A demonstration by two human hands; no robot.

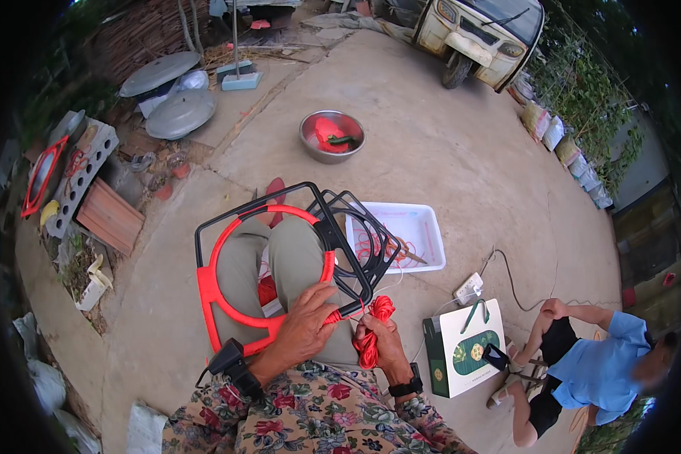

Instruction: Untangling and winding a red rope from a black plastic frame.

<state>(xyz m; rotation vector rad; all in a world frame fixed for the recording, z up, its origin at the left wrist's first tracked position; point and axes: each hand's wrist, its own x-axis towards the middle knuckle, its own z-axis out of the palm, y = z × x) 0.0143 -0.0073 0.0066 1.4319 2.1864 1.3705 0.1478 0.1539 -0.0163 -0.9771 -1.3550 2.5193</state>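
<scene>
Across my lap lies a black frame (259, 198) with a round ring in it, much of it wound with red cord. My left hand (301, 327) grips its near right side, fingers pressed on the wound cord. In my right hand (388, 348) is a bundle of red cord (371, 333), held closed just off the frame's near right corner. A short length of cord runs between the bundle and the corner. More black frames (349, 203), unwrapped, lean together beyond, against a white plastic tub (433, 227). Inside the tub are loose red cord and scissors (410, 254).
A metal bowl (333, 157) with red and dark green contents stands ahead. To the right are a gift bag (461, 352), a power strip (469, 287) with its cable and a seated person (598, 363). A three-wheeled vehicle (477, 38) is parked beyond; hollow blocks (87, 166) stand left.
</scene>
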